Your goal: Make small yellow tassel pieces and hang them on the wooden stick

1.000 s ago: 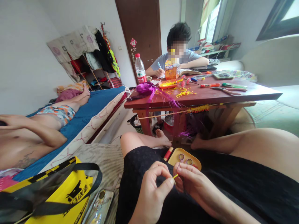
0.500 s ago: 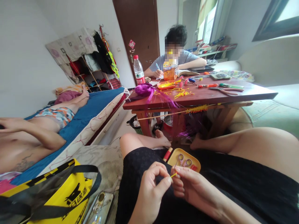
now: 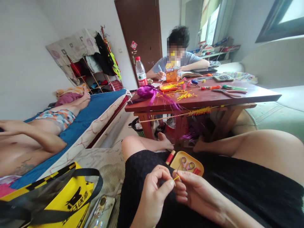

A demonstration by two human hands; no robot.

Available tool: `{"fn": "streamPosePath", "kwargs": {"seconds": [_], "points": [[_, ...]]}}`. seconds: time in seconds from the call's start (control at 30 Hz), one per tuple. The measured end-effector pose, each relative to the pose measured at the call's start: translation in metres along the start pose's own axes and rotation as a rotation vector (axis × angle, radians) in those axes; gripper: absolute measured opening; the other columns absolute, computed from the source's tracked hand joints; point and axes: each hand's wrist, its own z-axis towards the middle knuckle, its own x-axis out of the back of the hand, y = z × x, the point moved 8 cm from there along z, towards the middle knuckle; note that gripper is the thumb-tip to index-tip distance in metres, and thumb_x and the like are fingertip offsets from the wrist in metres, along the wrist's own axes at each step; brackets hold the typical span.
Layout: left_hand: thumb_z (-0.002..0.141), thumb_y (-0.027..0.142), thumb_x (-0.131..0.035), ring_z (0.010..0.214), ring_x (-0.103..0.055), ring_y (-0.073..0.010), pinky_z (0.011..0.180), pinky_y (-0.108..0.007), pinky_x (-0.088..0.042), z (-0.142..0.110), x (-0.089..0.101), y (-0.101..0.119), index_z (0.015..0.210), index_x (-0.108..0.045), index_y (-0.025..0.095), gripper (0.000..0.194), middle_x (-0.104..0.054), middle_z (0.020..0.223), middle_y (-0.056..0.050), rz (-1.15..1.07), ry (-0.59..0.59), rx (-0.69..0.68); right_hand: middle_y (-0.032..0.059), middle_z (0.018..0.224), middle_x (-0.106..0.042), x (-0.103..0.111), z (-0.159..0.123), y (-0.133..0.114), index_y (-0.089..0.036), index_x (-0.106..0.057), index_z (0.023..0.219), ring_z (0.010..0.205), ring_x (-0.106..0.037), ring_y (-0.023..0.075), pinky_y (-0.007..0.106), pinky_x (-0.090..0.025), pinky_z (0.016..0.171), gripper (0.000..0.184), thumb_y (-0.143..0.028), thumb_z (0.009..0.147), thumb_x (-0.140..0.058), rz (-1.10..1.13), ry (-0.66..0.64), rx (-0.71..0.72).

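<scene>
Over my black-clothed lap, my left hand (image 3: pixel 158 186) is closed, thumb and forefinger pinching a thin yellow strip (image 3: pixel 176 178). The strip's far end reaches the fingertips of my right hand (image 3: pixel 192 186). That hand is closed too, thumb against forefinger and the other fingers curled; what it pinches is too small to make out. Just beyond my hands lies a yellow tray (image 3: pixel 199 161) holding scissors (image 3: pixel 187 164) with pinkish handles and a red piece (image 3: pixel 196 171). A red thread spool (image 3: pixel 170 157) rests at the tray's left side.
A wooden table (image 3: pixel 213 98) ahead bears purple tinsel (image 3: pixel 147 91), scattered yellow strips (image 3: pixel 186 95), pliers (image 3: pixel 229 92) and a water bottle (image 3: pixel 141 72). A person (image 3: pixel 179 41) writes behind it. Left are a yellow bag (image 3: pixel 76 198), a phone (image 3: pixel 102 210) and another person lying (image 3: pixel 42 139).
My right fingers have shifted slightly around the tip of the yellow strip. My left hand keeps its pinch in nearly the same place.
</scene>
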Motion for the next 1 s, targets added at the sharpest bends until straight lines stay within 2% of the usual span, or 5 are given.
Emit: {"fn": "streamPosePath", "kwargs": {"seconds": [0.17,0.33,0.47,0.73,1.0], "points": [[0.068,0.022,-0.059,0.071,-0.045,-0.0153,0.070,-0.025,-0.035,0.001,0.003,-0.002,0.055,-0.052,0.016,0.016,-0.047,0.070,-0.001,-0.036,0.014,0.003,-0.0042,0.055,-0.042,0.001,0.001,-0.004,-0.014,-0.055,0.067,0.050,-0.033,0.0073,0.020,-0.029,0.050,0.023,-0.035,0.074,-0.064,-0.139,0.041,0.058],[0.067,0.019,-0.059,0.065,-0.040,-0.0116,0.066,-0.022,-0.034,0.004,0.006,-0.015,0.057,-0.053,0.015,0.012,-0.046,0.065,0.001,-0.276,0.050,0.096,-0.0010,0.068,-0.051,-0.004,-0.028,-0.054,-0.021,-0.056,0.076,0.064,-0.046,0.0133,0.025,-0.038,0.062,0.016,-0.035,0.082,-0.053,-0.802,0.310,0.667],[0.061,0.018,-0.065,0.065,-0.044,-0.0114,0.068,-0.022,-0.036,0.005,0.006,-0.031,0.062,-0.060,0.015,0.006,-0.050,0.066,0.001,-0.457,0.125,0.201,0.0031,0.109,-0.058,-0.030,-0.047,-0.055,-0.029,-0.054,0.103,0.104,-0.051,0.0203,0.030,-0.038,0.088,0.022,-0.019,0.085,-0.046,-1.399,0.259,0.973],[0.068,0.027,-0.066,0.067,-0.050,-0.0132,0.073,-0.025,-0.038,0.007,0.005,-0.031,0.065,-0.061,0.014,0.014,-0.055,0.064,0.000,-0.414,0.109,0.076,0.0148,0.129,-0.049,-0.051,-0.035,-0.017,-0.016,-0.025,0.134,0.118,-0.045,0.0241,0.039,-0.045,0.091,0.061,-0.008,0.075,-0.039,-2.054,0.050,1.134],[0.064,0.027,-0.068,0.071,-0.055,-0.0165,0.073,-0.028,-0.041,0.007,-0.001,-0.032,0.063,-0.061,0.015,0.013,-0.060,0.060,0.000,-0.658,0.158,0.091,0.0189,0.129,-0.047,-0.064,-0.028,-0.004,-0.007,-0.027,0.134,0.121,-0.040,0.0280,0.047,-0.041,0.094,0.070,-0.005,0.065,-0.043,-2.335,0.011,1.157]]}}
